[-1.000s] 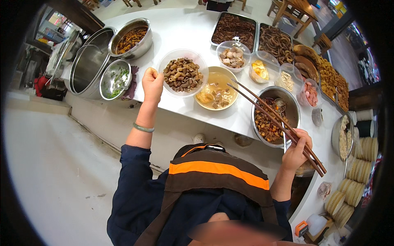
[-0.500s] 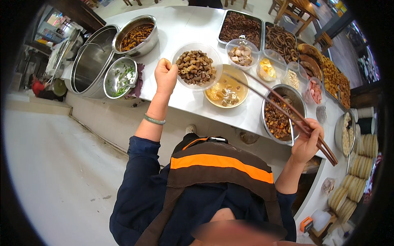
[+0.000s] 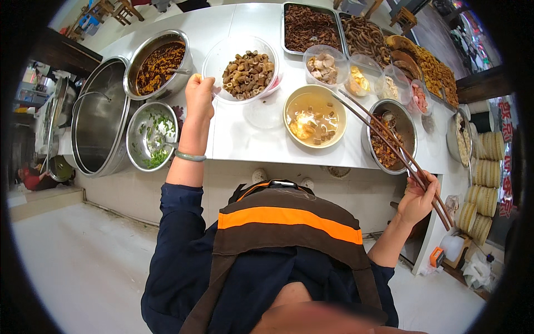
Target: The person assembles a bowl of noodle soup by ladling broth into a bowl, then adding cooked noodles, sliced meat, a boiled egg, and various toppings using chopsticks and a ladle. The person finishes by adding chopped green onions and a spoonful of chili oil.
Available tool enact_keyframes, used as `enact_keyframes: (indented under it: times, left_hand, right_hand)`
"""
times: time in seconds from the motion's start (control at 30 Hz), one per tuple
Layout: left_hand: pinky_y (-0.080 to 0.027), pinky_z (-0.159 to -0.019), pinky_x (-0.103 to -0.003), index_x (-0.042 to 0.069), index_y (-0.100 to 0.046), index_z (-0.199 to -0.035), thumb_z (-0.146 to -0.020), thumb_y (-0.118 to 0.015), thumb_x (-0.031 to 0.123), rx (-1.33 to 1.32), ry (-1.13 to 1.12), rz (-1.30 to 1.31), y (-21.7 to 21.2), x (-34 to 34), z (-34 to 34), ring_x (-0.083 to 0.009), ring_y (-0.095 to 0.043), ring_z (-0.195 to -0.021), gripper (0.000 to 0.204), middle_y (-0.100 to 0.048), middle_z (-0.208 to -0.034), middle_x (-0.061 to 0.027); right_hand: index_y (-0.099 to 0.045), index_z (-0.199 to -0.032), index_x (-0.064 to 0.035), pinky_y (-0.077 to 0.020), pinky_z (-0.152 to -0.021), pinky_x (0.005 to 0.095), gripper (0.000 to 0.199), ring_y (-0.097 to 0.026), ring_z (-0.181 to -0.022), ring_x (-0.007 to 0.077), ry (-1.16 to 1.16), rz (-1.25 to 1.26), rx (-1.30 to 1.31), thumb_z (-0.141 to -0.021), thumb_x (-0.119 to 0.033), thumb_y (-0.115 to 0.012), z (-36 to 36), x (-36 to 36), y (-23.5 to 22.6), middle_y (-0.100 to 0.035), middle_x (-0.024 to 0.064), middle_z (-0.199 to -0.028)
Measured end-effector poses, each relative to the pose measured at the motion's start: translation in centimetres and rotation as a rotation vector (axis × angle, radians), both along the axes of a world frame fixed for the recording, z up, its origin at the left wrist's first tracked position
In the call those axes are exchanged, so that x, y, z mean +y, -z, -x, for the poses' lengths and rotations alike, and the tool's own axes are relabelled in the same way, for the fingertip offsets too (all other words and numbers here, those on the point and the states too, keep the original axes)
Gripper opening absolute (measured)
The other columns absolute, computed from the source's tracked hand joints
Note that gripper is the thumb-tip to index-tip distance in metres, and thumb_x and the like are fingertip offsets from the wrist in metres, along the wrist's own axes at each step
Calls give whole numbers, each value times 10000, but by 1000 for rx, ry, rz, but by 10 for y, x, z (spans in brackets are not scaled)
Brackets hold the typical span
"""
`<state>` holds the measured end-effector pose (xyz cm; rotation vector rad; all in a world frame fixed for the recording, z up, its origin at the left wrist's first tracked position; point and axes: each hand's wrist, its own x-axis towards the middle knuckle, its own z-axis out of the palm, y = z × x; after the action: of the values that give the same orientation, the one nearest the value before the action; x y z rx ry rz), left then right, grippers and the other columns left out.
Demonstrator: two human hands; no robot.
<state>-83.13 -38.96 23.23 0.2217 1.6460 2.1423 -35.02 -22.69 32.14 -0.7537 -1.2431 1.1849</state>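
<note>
Right hand closed around a pair of long brown chopsticks, held near their back end; tips reach up-left to the rim of the tan soup bowl. Left hand curled shut on the near rim of the clear plastic bowl of brown chunks, thumb side against the rim.

Landmark = soup bowl. It sits on a white counter, just inside the counter's near edge. Clear bowl is up-left of it, close but apart. A steel bowl of dark meat is just right of it, under the chopstick shafts. Small clear tubs with pale and yellow fillings are behind it, and flat steel trays of dark cooked food lie further behind. Far left of it: a steel bowl of greens with a spoon, a steel bowl of dark mince behind that, and a big empty steel pot at the counter's left end.

Counter runs left to right and bends away at the right, where more trays and stacked round baskets crowd the corner. Bare white patch between left hand and soup bowl. Near side of the counter drops to a tiled front, then pale floor open to the left. Person wears a dark top and a brown apron with an orange band, and a grey bracelet on the left wrist.
</note>
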Motion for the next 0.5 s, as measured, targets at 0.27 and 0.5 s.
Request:
enact_keyframes:
  times: [0.27, 0.5]
  left_hand:
    - [-408, -510, -253, 117, -400, -674, -746, -568, -19, 77, 139, -32, -10, 57, 12, -79, -401, -523, 228, -429, -618, 20]
    - [-472, -595, -255, 123, -433, -723, -805, -552, 2, -61, 426, -49, -35, 135, -49, -84, -430, -556, 188, -464, -665, 18]
  right_hand:
    - [-543, -968, 20, -502, -662, 320, 283, -607, -795, 222, 187, -53, -38, -983, -218, -391, -7, -21, -15, -602, 145, -897]
    - [-540, -978, 23, -517, -660, 323, 273, -614, -804, 237, 366, -163, 25, -975, -209, -397, -53, -12, -30, -598, 157, -946]
